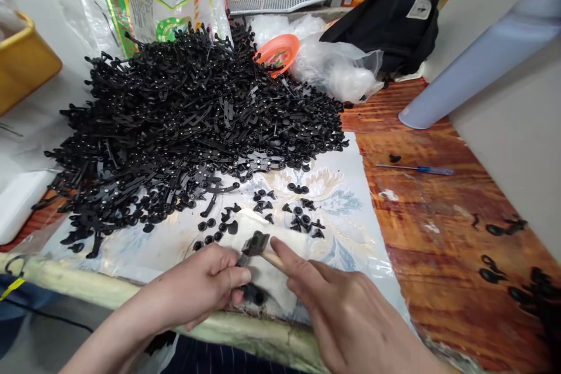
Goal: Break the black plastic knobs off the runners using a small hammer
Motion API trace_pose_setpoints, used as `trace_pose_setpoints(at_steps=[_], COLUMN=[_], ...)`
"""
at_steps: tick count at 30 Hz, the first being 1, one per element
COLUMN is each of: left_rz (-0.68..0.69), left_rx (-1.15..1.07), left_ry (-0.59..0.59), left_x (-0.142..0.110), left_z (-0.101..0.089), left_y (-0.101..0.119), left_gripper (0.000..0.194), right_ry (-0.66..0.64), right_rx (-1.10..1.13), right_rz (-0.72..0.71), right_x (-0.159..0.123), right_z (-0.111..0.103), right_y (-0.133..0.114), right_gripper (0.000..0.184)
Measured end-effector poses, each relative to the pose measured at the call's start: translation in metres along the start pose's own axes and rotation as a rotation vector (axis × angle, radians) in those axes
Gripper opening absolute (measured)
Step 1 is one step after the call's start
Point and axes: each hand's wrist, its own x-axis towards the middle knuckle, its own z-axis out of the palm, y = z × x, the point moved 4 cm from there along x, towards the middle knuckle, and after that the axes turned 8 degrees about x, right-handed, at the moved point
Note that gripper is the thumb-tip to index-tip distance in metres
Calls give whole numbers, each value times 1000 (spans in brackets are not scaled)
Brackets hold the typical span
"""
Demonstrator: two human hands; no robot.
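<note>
Head view: your left hand (214, 280) angles inward, fingers pinched around a black part (255, 294) above the white pad (287, 239); your right hand (344, 298), index finger stretched forward, wraps a wooden-handled tool (275, 260), its dark head near your left fingertips.

behind the heap of parts (197, 105) stands a bag (144, 9); right of it, a screwdriver (432, 170); before it, a hammer (255, 242).

Left hand (219, 276): hides most of a black piece (253, 293).
Right hand (346, 298): covers much of a wooden handle (276, 262).
Yellow bin (33, 64): cut off at left.
Printed bag (146, 6): small print, unreadable from here.
</note>
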Motion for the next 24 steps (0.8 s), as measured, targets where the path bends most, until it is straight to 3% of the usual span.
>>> trace_pose_setpoints(at_steps=[5,9,11,14,16,19,21,24], left_rz=[11,17,30,78,148,335,437,477], left_rx=[-17,-37,-41,-216,-491,-944,-1182,-1375], left_ry=[-12,-16,-16,8,90,319,455,584], left_x=[1,1,0,-2,-6,-13,-17,-20], left_z=[0,0,-1,-2,-3,-2,2,12], left_y=[-3,-4,-4,-4,0,12,19,23], left_gripper=[38,36,37,37,36,29,29,33], right_ry=[42,-62,-77,31,85,53,25,-45], right_rx=[34,-28,94,444,707,1096,1277,1420], right_rz=[30,27,105,315,516,813,893,899], right_x=[-1,2,4,1,-4,-8,-5,3], right_z=[3,10,6,-11,-16,-3,11,33], right_y=[-1,3,8,15,19,16,9,1], right_gripper=[54,53,50,40,39,44,48,57])
